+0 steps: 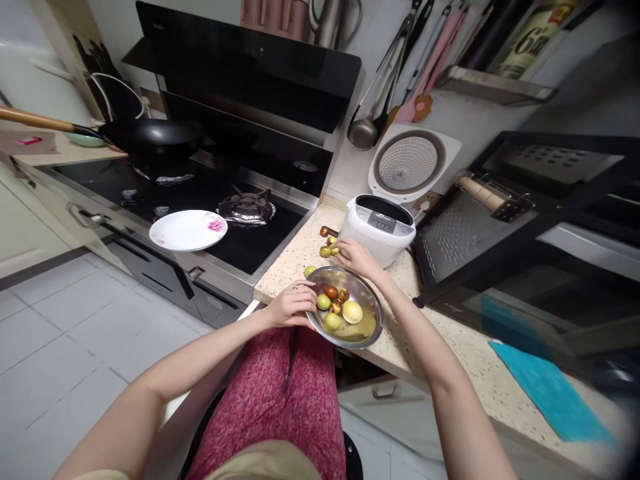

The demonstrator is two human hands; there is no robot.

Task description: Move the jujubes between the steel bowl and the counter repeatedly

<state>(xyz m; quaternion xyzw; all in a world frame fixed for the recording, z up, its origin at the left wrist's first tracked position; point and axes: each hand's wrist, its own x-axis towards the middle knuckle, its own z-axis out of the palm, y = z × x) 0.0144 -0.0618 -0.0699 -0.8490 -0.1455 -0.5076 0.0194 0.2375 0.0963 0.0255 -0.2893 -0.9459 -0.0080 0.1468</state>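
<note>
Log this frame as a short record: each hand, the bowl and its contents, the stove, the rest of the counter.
Left hand: at the near-left rim of the metal bowl, holding it
Right hand: at the loose fruit on the counter; grip unclear
Bowl contents: green and red-brown fruit, plus a larger pale yellow piece
Stove: black wok at left; flowered plate at the front edge
Counter: rice cooker, lid up; teal cloth

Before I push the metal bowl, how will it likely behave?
The metal bowl is probably stiff, given its shiny metal rim. It may tip: it appears to overhang the counter. Its rounded pieces will likely roll.
</note>
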